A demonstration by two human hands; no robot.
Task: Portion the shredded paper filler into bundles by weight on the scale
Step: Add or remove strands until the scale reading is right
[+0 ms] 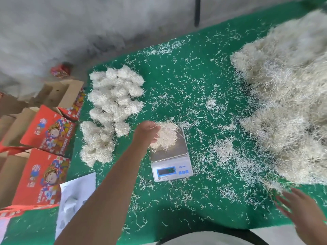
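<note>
Head view: left hand (147, 132) grips a paper clump (166, 137) on the scale (170, 156) mid-counter (185, 76); right hand (300, 207), fingers spread, hovers by the bulk pile (283, 103). Weighing appears underway; next, likely lifting it left to the finished bundles (111, 106).

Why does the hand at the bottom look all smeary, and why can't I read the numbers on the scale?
In the head view, the right hand is smeared by motion blur, while the left hand on the paper bundle looks sharper. The scale has a dark screen too small and soft to read. The wide lens bends the green table edges, and the far wall is hazy.
</note>
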